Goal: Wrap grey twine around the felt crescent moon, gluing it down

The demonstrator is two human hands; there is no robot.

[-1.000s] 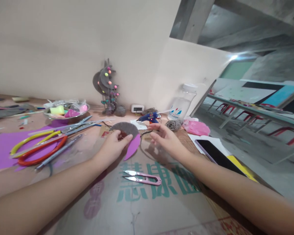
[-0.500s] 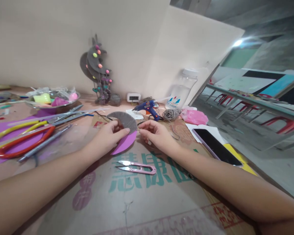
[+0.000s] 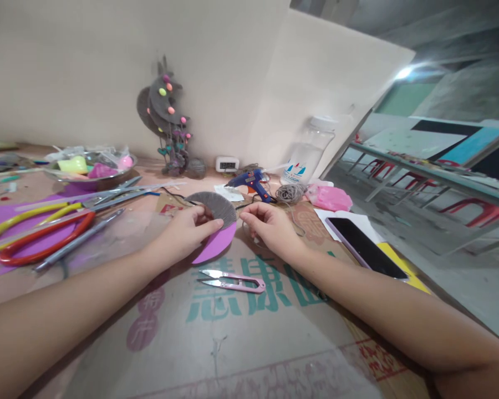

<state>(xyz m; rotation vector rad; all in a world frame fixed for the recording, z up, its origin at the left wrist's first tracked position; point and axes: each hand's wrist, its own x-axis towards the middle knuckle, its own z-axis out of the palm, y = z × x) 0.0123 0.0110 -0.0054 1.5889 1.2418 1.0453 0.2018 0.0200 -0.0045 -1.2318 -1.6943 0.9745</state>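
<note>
A curved purple piece [image 3: 218, 244], its upper part wrapped in grey yarn [image 3: 219, 206], is pinched between the thumb and fingers of my left hand [image 3: 195, 227]. Just right of its edge, my right hand [image 3: 268, 227] has thumb and forefinger pressed together; grey yarn seems to run from them, though the grip itself is too small to make out clearly. Pink thread snips [image 3: 237, 281] lie on the cardboard [image 3: 233, 343] below both hands. Behind my right hand sit a blue glue gun [image 3: 249, 182] and a ball of grey yarn [image 3: 290, 193].
Scissors with yellow and red handles [image 3: 45, 252] and a pen [image 3: 81, 241] lie left, before a metal bowl [image 3: 58, 176]. A decorated grey moon [image 3: 160, 105], a timer [image 3: 227, 164] and a bottle [image 3: 305, 152] stand behind. A phone [image 3: 366, 249] lies right.
The wrapped purple piece and my left hand have shifted slightly right, and more of the grey part shows. My right hand's fingertips have drawn closer together and slightly up.
</note>
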